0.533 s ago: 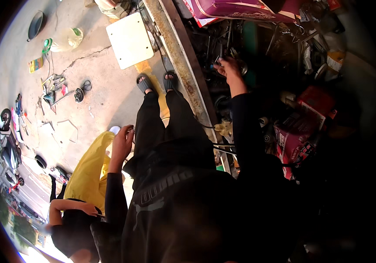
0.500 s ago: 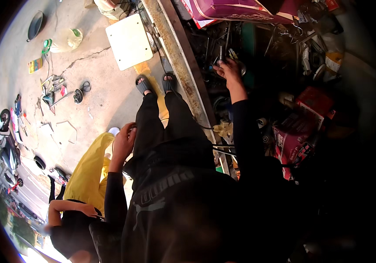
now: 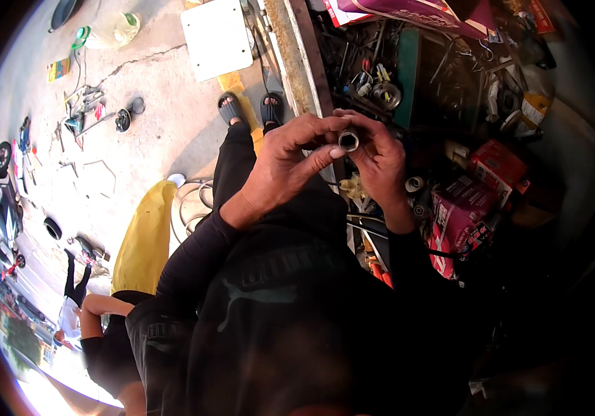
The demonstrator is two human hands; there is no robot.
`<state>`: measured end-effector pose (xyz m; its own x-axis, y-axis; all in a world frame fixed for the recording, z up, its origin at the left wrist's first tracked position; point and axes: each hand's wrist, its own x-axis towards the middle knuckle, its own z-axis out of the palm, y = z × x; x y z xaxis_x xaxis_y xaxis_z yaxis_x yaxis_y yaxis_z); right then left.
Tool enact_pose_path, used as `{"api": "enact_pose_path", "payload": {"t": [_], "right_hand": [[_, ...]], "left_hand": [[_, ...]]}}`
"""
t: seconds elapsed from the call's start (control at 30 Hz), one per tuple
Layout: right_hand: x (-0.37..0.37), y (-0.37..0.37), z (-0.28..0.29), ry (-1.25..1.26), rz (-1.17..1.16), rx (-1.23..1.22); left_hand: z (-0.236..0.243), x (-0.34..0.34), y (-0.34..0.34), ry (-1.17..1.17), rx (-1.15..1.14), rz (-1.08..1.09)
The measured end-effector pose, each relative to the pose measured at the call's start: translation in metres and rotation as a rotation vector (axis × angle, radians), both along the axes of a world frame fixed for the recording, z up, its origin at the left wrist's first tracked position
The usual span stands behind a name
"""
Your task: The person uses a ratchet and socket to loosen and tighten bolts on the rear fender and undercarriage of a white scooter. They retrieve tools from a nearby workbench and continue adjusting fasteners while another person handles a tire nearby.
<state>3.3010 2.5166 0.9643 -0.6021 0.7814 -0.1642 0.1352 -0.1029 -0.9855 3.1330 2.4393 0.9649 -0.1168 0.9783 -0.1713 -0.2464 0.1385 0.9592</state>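
Observation:
Both hands are raised together in front of my body, closed on a hollow metal socket (image 3: 348,141), its open end turned up toward me. My left hand (image 3: 288,163) holds it from the left, thumb under the rim. My right hand (image 3: 379,161) grips it from the right. Just beyond them is a rusty metal bench edge (image 3: 294,76), with a dark clutter of tools (image 3: 373,83), a round metal part (image 3: 386,95) and red boxes (image 3: 495,166) on that bench to the right. My sandalled feet stand on the concrete below.
A person in yellow trousers (image 3: 138,246) is close on my left; another person (image 3: 72,312) is farther off. A white board (image 3: 214,41), hoses (image 3: 190,201), scattered parts (image 3: 86,104) and parked scooters (image 3: 3,201) are on the concrete. A purple package (image 3: 415,14) lies at the bench's far end.
My right hand has come back from the tool clutter with the metal piece. My left hand has risen from beside my thigh to meet it, and both now grip it.

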Motion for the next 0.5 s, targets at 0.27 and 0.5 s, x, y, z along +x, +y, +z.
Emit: {"api": "enact_pose_path", "payload": {"t": [0.27, 0.5], "right_hand": [[0.007, -0.007, -0.001, -0.052, -0.018, 0.016], [0.025, -0.028, 0.017, -0.282, 0.105, 0.237]], "left_hand": [[-0.001, 0.007, -0.008, -0.048, -0.047, 0.03], [-0.004, 0.001, -0.03, -0.122, -0.35, -0.045]]}}
